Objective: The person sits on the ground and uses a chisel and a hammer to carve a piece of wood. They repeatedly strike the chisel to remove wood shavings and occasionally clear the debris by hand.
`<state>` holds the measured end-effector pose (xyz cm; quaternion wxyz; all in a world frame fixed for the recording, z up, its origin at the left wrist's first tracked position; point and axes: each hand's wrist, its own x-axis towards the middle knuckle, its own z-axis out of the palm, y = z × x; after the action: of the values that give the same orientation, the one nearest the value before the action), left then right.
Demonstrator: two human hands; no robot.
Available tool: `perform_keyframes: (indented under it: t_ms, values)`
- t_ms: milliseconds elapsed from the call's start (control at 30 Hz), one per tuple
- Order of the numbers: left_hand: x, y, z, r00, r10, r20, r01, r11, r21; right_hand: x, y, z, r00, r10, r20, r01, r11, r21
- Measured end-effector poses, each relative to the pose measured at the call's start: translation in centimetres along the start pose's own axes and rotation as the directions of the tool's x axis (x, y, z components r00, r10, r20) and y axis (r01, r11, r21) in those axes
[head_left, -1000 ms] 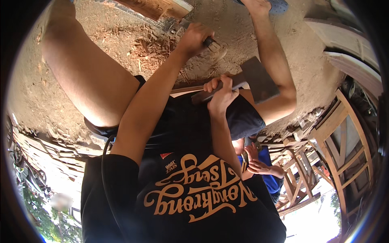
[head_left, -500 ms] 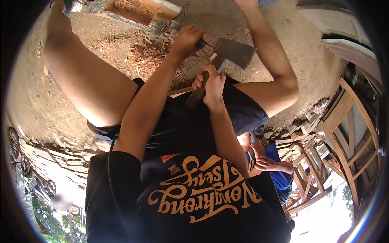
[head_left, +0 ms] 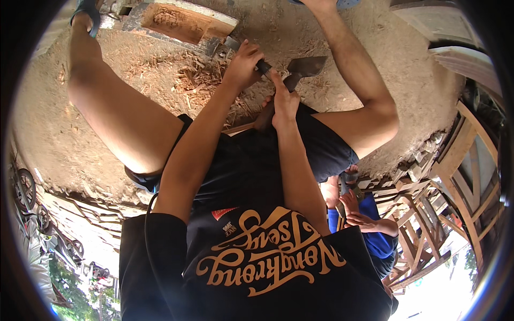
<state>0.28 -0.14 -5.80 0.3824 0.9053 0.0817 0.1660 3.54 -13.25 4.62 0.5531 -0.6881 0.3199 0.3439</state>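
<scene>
My left hand (head_left: 243,67) is closed round a dark rod-like tool (head_left: 263,66). One end points toward my right hand, while its flat grey end (head_left: 232,43) shows past my fingers; its exact kind is unclear. My right hand (head_left: 285,102) grips the dark handle of a hatchet (head_left: 308,66) above my lap, between my spread legs. The hatchet's broad head is tilted, pointing away and to the right. My right index finger stretches up to the end of the rod-like tool, seeming to touch it. The lower part of the hatchet handle reaches my shorts.
Wood shavings (head_left: 199,80) cover the dirt ground ahead. Beyond them lies a hollowed wooden block (head_left: 184,24). At the right, another person's hands (head_left: 353,211) hold something slim, near stacked wooden frames (head_left: 468,176). Bicycle wheels (head_left: 25,188) show at the far left.
The hatchet head has turned from broad-face view to a flatter tilt. My right index finger has straightened toward the tool in my left hand. The two hands have come closer together.
</scene>
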Motion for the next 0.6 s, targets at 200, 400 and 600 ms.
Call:
perform_keyframes:
  t_ms: [200,400,600]
  values:
    - [0.2,1.1,-0.7,0.987,-0.159,-0.009,0.157,0.981,-0.114,2.7,0.6,0.1,0.996,0.083,-0.022,-0.078,0.986,0.149]
    - [-0.2,-1.2,-2.8,0.957,-0.191,-0.217,0.218,0.97,0.112,5.6,0.4,0.0,0.968,0.251,0.004,-0.236,0.906,0.351]
    - [-0.7,-5.9,-4.6,0.94,-0.275,-0.204,0.318,0.921,0.223,5.3,-0.7,-0.2,0.975,0.222,0.027,-0.215,0.896,0.388]
